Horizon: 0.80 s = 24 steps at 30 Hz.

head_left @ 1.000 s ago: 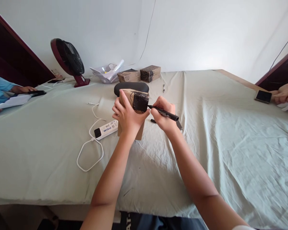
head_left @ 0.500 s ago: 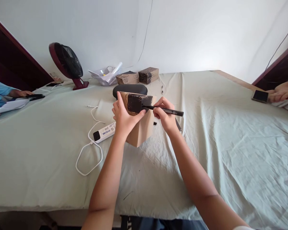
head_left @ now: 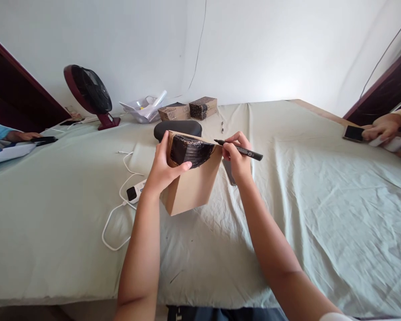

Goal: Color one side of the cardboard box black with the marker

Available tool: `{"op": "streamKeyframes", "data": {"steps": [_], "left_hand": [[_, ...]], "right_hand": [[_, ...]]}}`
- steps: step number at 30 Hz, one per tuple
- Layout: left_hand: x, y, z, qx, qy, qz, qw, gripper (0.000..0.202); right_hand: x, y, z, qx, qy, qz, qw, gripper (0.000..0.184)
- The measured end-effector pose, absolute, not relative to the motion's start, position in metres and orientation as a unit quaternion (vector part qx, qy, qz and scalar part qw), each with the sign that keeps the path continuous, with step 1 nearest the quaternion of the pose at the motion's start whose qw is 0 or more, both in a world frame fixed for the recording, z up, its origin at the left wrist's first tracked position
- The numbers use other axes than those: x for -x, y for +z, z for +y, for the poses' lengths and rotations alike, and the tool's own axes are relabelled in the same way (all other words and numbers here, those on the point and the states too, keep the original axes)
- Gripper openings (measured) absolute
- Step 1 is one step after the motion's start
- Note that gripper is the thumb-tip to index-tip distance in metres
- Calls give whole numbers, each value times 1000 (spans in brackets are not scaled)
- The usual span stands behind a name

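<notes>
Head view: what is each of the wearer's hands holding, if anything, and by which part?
The left hand holds the box by its upper left end; the right hand holds the marker by its barrel.

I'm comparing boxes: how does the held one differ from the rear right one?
The held box is tilted in the left hand; the rear right box rests on the cloth. The held box shows a plain brown side; the rear right box's end is speckled black. Both carry black on brown.
</notes>
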<state>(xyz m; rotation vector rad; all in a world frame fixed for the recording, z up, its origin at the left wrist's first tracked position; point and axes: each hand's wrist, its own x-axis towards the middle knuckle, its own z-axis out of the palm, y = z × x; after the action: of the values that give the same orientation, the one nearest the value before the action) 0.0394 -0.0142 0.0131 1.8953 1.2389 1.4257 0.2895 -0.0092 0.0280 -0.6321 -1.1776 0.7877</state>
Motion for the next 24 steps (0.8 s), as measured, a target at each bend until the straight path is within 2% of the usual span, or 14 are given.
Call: {"op": "streamKeyframes", "data": {"steps": [4, 8, 10, 11, 13, 15, 20, 24], "left_hand": [[-37, 7, -10, -665, 545, 468, 203, 124], [-29, -5, 2, -633, 561, 506, 171, 135], [-25, -14, 10, -625, 567, 510, 166, 138], [-23, -18, 14, -621, 570, 512, 166, 139], [-20, -27, 22, -614, 574, 514, 168, 140], [-18, -35, 28, -612, 578, 513, 169, 141], [-12, -43, 32, -626, 574, 493, 190, 140], [-7, -40, 27, -648, 544, 468, 254, 136]], "right_hand": [[-298, 29, -5, 321, 314, -518, 728, 12], [-306, 11, 12, 391, 223, -594, 667, 17], [-306, -11, 22, 420, 163, -677, 581, 10], [-304, -23, 25, 442, 147, -723, 509, 12], [-299, -49, 29, 530, 120, -767, 342, 30], [-292, -72, 29, 551, 124, -769, 299, 34], [-288, -87, 31, 554, 128, -759, 317, 32], [-298, -56, 35, 525, 119, -733, 416, 29]]}}
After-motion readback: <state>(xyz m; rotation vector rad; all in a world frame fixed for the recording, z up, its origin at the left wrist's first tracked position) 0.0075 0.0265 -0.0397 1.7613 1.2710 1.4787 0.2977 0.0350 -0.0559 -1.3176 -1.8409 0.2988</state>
